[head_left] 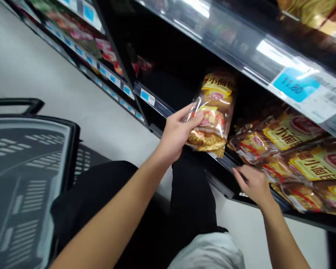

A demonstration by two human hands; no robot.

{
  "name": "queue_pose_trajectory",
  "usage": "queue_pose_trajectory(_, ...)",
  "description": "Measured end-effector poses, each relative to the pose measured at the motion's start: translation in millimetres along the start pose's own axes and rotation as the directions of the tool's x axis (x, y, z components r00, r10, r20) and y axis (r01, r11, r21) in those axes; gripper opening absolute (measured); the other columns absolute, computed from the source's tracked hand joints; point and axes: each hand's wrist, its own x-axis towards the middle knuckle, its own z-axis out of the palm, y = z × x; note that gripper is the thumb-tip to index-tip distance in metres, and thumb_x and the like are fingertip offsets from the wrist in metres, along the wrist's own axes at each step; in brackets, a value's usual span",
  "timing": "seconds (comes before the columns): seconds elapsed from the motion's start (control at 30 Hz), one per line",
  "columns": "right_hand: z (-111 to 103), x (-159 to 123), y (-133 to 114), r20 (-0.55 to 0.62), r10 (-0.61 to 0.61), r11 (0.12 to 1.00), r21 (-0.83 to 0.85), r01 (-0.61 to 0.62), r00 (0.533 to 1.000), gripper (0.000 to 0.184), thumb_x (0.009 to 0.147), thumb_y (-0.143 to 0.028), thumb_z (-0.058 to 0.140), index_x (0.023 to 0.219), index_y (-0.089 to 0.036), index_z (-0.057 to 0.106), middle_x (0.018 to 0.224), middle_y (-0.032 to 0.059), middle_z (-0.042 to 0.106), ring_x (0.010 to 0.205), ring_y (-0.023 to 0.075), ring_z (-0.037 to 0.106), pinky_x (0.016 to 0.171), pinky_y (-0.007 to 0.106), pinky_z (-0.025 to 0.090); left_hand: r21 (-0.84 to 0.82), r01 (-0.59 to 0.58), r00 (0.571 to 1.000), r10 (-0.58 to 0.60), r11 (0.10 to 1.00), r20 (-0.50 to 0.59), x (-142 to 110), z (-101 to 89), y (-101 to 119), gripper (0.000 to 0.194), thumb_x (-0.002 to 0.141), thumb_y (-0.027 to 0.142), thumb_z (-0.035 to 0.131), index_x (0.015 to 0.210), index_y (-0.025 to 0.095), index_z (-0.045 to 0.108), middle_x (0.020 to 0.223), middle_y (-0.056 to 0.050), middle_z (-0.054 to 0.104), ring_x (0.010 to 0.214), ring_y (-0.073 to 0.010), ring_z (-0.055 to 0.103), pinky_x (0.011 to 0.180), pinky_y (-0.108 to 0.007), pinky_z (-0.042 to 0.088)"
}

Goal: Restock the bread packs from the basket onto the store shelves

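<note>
My left hand (pixel 175 130) is closed around the lower left side of a bag of small bread rolls (pixel 212 112), thumb on top of the clear and gold wrapper. The bag is tilted and held over the front edge of a dark shelf (pixel 164 107). Lower right, my right hand (pixel 253 183) is at the shelf's front edge with thumb and forefinger apart and nothing visible between them; its other fingers are partly hidden. Beside it lie several similar bread bags (pixel 289 136) in a row on the shelf.
An upper shelf with a clear front rail (pixel 212 37) and a blue price tag (pixel 295 85) overhangs the bags. A grey shopping basket (pixel 25 175) with a black rim stands at left. Other packets (pixel 108 50) line shelves farther left, above pale floor (pixel 44 74).
</note>
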Motion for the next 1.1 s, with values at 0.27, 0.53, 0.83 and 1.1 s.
queue_pose_trajectory(0.27, 2, -1, 20, -0.110, -0.224, 0.975, -0.034, 0.221, 0.968, 0.015, 0.095, -0.006, 0.063, 0.098, -0.019, 0.069, 0.062, -0.0013, 0.063, 0.048, 0.0112, 0.050, 0.052, 0.027, 0.040, 0.147, -0.061, 0.998, 0.059, 0.987, 0.018, 97, 28.6, -51, 0.040, 0.086, 0.016, 0.073, 0.126, 0.008, 0.071, 0.121, -0.010, 0.076, 0.117, -0.0272, 0.070, 0.105, -0.043, 0.054)
queue_pose_trajectory(0.53, 11, -4, 23, -0.131, -0.262, 0.961, -0.130, 0.246, 0.956, 0.027, 0.088, -0.004, 0.062, 0.109, -0.020, 0.067, 0.057, -0.0023, 0.061, 0.043, 0.0144, 0.050, 0.048, 0.029, 0.040, 0.380, -0.087, 0.983, 0.018, 0.921, 0.180, 126, 52.6, -74, 0.033, 0.088, 0.031, 0.075, 0.119, 0.022, 0.078, 0.123, -0.008, 0.077, 0.122, -0.0315, 0.067, 0.110, -0.045, 0.047)
queue_pose_trajectory(0.83, 12, -8, 24, -0.080, -0.234, 0.965, -0.140, 0.222, 0.969, 0.028, 0.087, -0.004, 0.061, 0.109, -0.020, 0.065, 0.057, -0.0023, 0.061, 0.043, 0.0148, 0.051, 0.047, 0.030, 0.038, 0.380, -0.152, 0.947, 0.024, 0.912, 0.319, 125, 65.6, -90, 0.041, 0.093, 0.046, 0.068, 0.127, 0.025, 0.074, 0.115, -0.009, 0.079, 0.120, -0.0317, 0.068, 0.107, -0.042, 0.048)
queue_pose_trajectory(1.1, 9, -6, 23, -0.097, -0.213, 0.974, -0.096, 0.204, 0.972, 0.026, 0.087, -0.002, 0.063, 0.105, -0.020, 0.068, 0.059, -0.0016, 0.065, 0.044, 0.0125, 0.054, 0.048, 0.027, 0.043, 0.728, -0.113, 0.966, -0.096, 0.677, 0.240, 111, 63.4, -62, 0.044, 0.096, 0.052, 0.058, 0.127, 0.025, 0.074, 0.111, -0.015, 0.077, 0.111, -0.0384, 0.070, 0.097, -0.048, 0.051)
